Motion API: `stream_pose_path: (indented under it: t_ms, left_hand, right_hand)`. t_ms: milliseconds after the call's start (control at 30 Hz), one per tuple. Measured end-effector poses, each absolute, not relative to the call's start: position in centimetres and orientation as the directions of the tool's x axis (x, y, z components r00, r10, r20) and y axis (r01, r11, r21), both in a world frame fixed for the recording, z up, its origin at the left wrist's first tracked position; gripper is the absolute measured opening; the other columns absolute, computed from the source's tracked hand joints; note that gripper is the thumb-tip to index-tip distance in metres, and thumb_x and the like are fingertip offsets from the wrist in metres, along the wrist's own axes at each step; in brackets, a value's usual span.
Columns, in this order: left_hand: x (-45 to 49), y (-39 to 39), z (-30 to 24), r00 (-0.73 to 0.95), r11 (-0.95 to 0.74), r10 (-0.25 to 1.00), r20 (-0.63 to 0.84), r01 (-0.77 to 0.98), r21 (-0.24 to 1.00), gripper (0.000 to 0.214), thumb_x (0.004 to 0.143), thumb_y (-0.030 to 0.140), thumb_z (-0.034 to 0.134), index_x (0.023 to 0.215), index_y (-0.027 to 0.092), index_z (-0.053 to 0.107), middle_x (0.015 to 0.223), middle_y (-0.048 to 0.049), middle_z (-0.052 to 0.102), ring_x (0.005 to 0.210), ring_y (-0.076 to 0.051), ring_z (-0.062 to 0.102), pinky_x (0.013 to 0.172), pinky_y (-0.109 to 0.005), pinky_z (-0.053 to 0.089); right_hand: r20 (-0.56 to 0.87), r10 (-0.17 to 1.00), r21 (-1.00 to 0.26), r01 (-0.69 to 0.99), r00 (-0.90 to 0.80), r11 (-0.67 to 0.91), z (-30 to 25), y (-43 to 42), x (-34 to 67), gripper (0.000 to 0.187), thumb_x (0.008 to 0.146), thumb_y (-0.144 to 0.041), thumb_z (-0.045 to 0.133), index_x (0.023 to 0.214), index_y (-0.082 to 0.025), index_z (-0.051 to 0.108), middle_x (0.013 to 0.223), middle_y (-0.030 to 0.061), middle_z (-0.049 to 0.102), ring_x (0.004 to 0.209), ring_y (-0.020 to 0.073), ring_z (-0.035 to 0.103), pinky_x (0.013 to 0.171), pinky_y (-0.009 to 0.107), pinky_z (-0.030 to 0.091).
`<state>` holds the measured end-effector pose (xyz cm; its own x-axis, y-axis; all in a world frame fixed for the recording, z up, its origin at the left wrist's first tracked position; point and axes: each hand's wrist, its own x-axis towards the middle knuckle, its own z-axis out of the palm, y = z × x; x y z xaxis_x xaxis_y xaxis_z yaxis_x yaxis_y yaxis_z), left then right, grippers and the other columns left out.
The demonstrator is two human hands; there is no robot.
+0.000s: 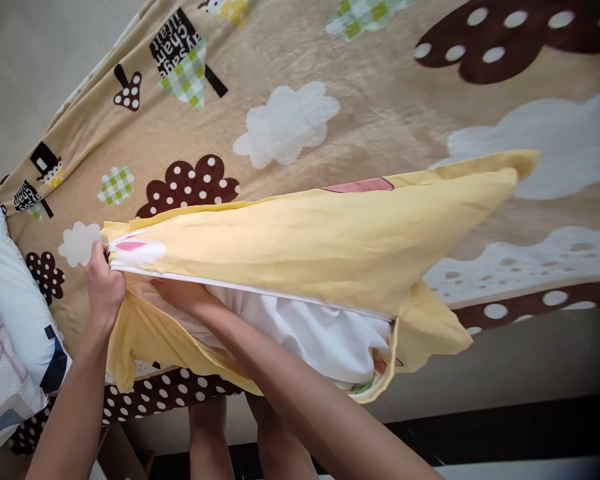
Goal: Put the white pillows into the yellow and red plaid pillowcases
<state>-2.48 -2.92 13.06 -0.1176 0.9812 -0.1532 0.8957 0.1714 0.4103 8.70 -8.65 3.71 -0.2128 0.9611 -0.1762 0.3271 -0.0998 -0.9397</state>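
- From my remote post I watched a yellow cover point(300, 250) spread lengthwise over a patterned blanket point(380, 100), its near side reaching over the blanket's dotted border
- The cloth looked soft and thin, pale yellow on the broad upper face and deeper in colour along the far edge, with shallow creases across it
- A white oval print with a pink patch sat at the left end, and a larger pink patch with a dark outline showed on the far edge
- To the right the cover tapered to a raised-looking point, while a second, shorter corner stuck out below it
- A white strip point(260, 287) edged the long opening, which gaped toward me
- Inside that opening I saw rumpled white fabric point(305, 327), with a bit of green near the lower right end
- My left hand point(105, 283) was clenched on the cover's left end, thumb up, beside the oval print
- My right hand point(183, 295) reached leftward into the opening, partly under the white strip; its fingers were hidden, so I could not tell whether they gripped anything
- Left of the cover lay a pale blue pillow point(17, 287), and two legs point(207, 433) showed below the blanket's near edge
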Motion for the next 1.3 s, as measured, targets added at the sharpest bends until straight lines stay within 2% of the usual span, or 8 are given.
stream_pose_path:
  t_ms: [100, 167, 333, 567, 800, 967, 1167, 1300]
  left_hand:
    - [-2.7, -2.8, 12.3, -0.117, 0.180, 0.977, -0.177, 0.901, 0.394, 0.010, 0.074, 0.016, 0.049, 0.073, 0.023, 0.042, 0.067, 0.0051, 0.048, 0.063, -0.013, 0.042, 0.059, -0.023, 0.029]
    - [-2.9, -2.9, 11.8, -0.119, 0.188, 0.973, -0.199, 0.907, 0.378, 0.010, 0.075, 0.018, 0.049, 0.073, 0.023, 0.041, 0.067, 0.0051, 0.048, 0.063, -0.013, 0.042, 0.059, -0.023, 0.029]
    - [-3.6, -3.2, 11.4, -0.097, 0.183, 0.968, -0.231, 0.904, 0.387, 0.011, 0.072, 0.017, 0.049, 0.069, 0.023, 0.040, 0.063, 0.0058, 0.044, 0.061, -0.013, 0.040, 0.059, -0.024, 0.028]
    - [-4.4, -3.0, 12.7, -0.014, 0.154, 0.943, -0.332, 0.903, 0.400, 0.009, 0.062, 0.013, 0.046, 0.065, 0.021, 0.045, 0.062, 0.0059, 0.045, 0.060, -0.011, 0.041, 0.057, -0.023, 0.028]
    - [-4.0, -3.3, 14.7, 0.022, 0.119, 0.938, -0.345, 0.916, 0.382, 0.007, 0.064, 0.014, 0.045, 0.066, 0.021, 0.047, 0.061, 0.0063, 0.045, 0.059, -0.010, 0.039, 0.056, -0.022, 0.027]
    - [-3.9, -3.2, 14.3, -0.022, 0.159, 0.936, -0.352, 0.918, 0.364, 0.009, 0.062, 0.012, 0.044, 0.064, 0.021, 0.045, 0.060, 0.0059, 0.046, 0.060, -0.011, 0.040, 0.056, -0.023, 0.026]
    - [-3.8, -3.3, 13.7, -0.028, 0.185, 0.940, -0.339, 0.878, 0.441, 0.009, 0.062, 0.012, 0.045, 0.065, 0.021, 0.045, 0.061, 0.0056, 0.045, 0.061, -0.011, 0.040, 0.056, -0.023, 0.028]
    - [-3.5, -3.6, 13.6, -0.031, 0.183, 0.949, -0.314, 0.865, 0.468, 0.008, 0.065, 0.012, 0.045, 0.066, 0.021, 0.046, 0.062, 0.0054, 0.046, 0.061, -0.011, 0.041, 0.057, -0.023, 0.030]
  right_hand:
    - [-0.168, 0.927, -0.940, 0.339, -0.335, -0.047, 4.7, -9.9, 9.6, 0.023, 0.086, -0.017, 0.054, 0.101, -0.021, 0.071, 0.111, 0.0079, 0.071, 0.108, 0.0248, 0.062, 0.099, 0.041, 0.047]
    - [-0.135, 0.922, -0.952, 0.305, -0.364, -0.019, 5.5, -10.9, 10.4, 0.026, 0.088, -0.019, 0.053, 0.108, -0.022, 0.070, 0.108, 0.0063, 0.072, 0.105, 0.0238, 0.063, 0.097, 0.039, 0.047]
    - [-0.201, 0.976, -0.949, 0.266, -0.089, -0.171, 6.1, -12.0, 11.0, 0.041, 0.093, -0.039, 0.052, 0.130, -0.022, 0.060, 0.122, 0.0080, 0.068, 0.117, 0.0267, 0.059, 0.106, 0.041, 0.042]
    - [-0.077, 0.996, -0.969, 0.239, -0.042, -0.065, 5.4, -11.9, 10.4, 0.035, 0.098, -0.033, 0.041, 0.118, -0.025, 0.069, 0.133, 0.0017, 0.063, 0.127, 0.0245, 0.054, 0.113, 0.042, 0.039]
    - [-0.236, 0.964, -0.873, 0.462, -0.121, -0.156, 5.7, -10.2, 9.7, 0.049, 0.092, -0.035, 0.054, 0.139, -0.021, 0.054, 0.146, 0.0057, 0.051, 0.137, 0.0279, 0.044, 0.118, 0.044, 0.031]
    - [-0.210, 0.970, -0.884, 0.448, -0.120, -0.136, 4.7, -9.7, 10.4, 0.039, 0.089, -0.022, 0.048, 0.124, -0.024, 0.065, 0.132, 0.0047, 0.064, 0.125, 0.0263, 0.055, 0.112, 0.044, 0.039]
    - [-0.243, 0.969, -0.891, 0.406, -0.046, -0.204, 3.8, -12.0, 11.8, 0.031, 0.085, -0.028, 0.051, 0.110, -0.026, 0.069, 0.103, 0.0041, 0.073, 0.099, 0.0271, 0.065, 0.093, 0.041, 0.051]
    - [-0.109, 0.962, -0.863, 0.504, -0.250, 0.033, 4.8, -12.8, 12.0, 0.024, 0.086, -0.021, 0.050, 0.101, -0.023, 0.069, 0.101, 0.0074, 0.072, 0.090, 0.0250, 0.065, 0.082, 0.035, 0.051]
